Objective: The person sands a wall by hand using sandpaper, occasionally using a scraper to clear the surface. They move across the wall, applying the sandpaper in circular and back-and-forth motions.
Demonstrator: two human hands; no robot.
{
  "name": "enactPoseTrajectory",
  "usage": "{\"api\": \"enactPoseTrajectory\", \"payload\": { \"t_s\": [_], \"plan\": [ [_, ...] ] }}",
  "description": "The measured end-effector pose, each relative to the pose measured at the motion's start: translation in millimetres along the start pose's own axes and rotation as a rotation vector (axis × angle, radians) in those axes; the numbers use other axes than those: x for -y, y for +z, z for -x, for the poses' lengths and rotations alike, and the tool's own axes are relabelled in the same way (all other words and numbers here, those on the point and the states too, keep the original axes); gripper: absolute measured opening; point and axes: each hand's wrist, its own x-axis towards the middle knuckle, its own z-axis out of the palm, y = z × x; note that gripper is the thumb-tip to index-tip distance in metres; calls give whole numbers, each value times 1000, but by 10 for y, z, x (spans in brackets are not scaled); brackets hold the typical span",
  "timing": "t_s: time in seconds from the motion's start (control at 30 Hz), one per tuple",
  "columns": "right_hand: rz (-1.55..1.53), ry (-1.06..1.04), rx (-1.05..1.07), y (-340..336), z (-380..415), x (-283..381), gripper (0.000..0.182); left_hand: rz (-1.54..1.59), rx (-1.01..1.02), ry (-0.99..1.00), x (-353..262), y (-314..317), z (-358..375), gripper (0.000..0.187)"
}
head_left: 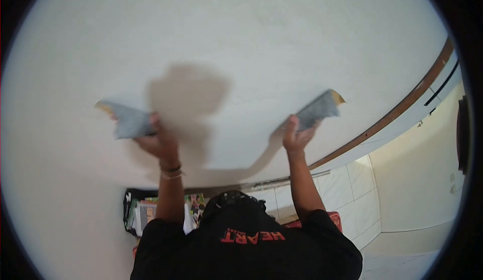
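A grey sheet of sandpaper (132,121), its curled corner showing a yellowish back, lies against the white wall (261,38) on the left. My left hand (160,142) is closed on its near edge, thumb over the grey face; a dark band and a chain circle the wrist. On the right, a second piece of sandpaper (318,112) sits tilted, with a tan corner turned up at its far end. Its lower edge is gripped in my right hand (299,135), thumb raised alongside. Both arms reach forward, and some fingers are hidden behind the sheets.
A brown wooden strip (382,124) edges the wall on the right. Below are white floor tiles (347,189). Books and papers (146,217) are piled at the wall's foot on the left, near a red item (334,219). Shadows of my head and arms fall on the wall.
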Motion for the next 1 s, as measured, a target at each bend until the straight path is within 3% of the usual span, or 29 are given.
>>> {"api": "enactPoseTrajectory", "payload": {
  "t_s": [0.07, 0.13, 0.2, 0.27, 0.33, 0.37, 0.43, 0.47, 0.5, 0.53, 0.57, 0.67, 0.73, 0.8, 0.87, 0.93, 0.97, 1.0],
  "plan": [
    [-52, 201, -124, -20, -272, -153, 64, -341, 58, -315, 96, -218, -506, 48],
    [-516, 621, -212, -164, -877, -75, 54, -191, -72, -505, 86, -220, -980, 51],
    [-580, 712, -272, -164, -1075, 20, 45, -129, -89, -435, -60, -148, -992, 49],
    [-61, 268, -282, 104, -1036, 494, 56, -72, -104, -374, -163, -67, -839, 47],
    [168, -183, 49, 252, -653, 885, 68, -252, -32, 260, -35, -4, -562, 47],
    [175, -189, 45, 237, -500, 838, 68, -244, -34, 254, 47, -64, -584, 47],
    [342, -517, 198, 324, -39, 606, 79, -334, 18, 12, 457, -329, -717, 48],
    [9, -153, 116, 327, 0, 430, 68, -318, -12, -280, 465, -404, -933, 49],
    [-76, 23, -76, 336, 8, 152, 68, -148, -58, -453, 287, -394, -1151, 52],
    [-44, 146, -77, 220, -194, 34, 68, 7, -57, -450, 283, -414, -1299, 56],
    [-279, 389, -84, 107, -458, 91, 66, -88, -78, -391, 320, -401, -1302, 56],
    [-261, 421, -218, 212, -840, 585, 61, -181, 9, -154, 358, -384, -992, 52],
    [95, -123, -79, 332, -786, 965, 55, -314, 81, 380, -87, -148, -787, 50],
    [248, -451, 220, 293, -378, 1023, 53, -315, 13, 310, 69, -186, -764, 52],
    [417, -536, 249, 66, -290, 594, 66, -273, 43, -187, 416, -455, -1038, 57],
    [26, -13, -44, 8, -375, 51, 62, -44, -34, -481, 63, -472, -1432, 57],
    [106, 32, -186, -33, -612, -45, 57, -37, -26, -480, 34, -437, -1456, 57],
    [-116, 243, -212, -96, -892, 41, 50, -54, -41, -411, -9, -408, -1455, 57]
  ]
}}
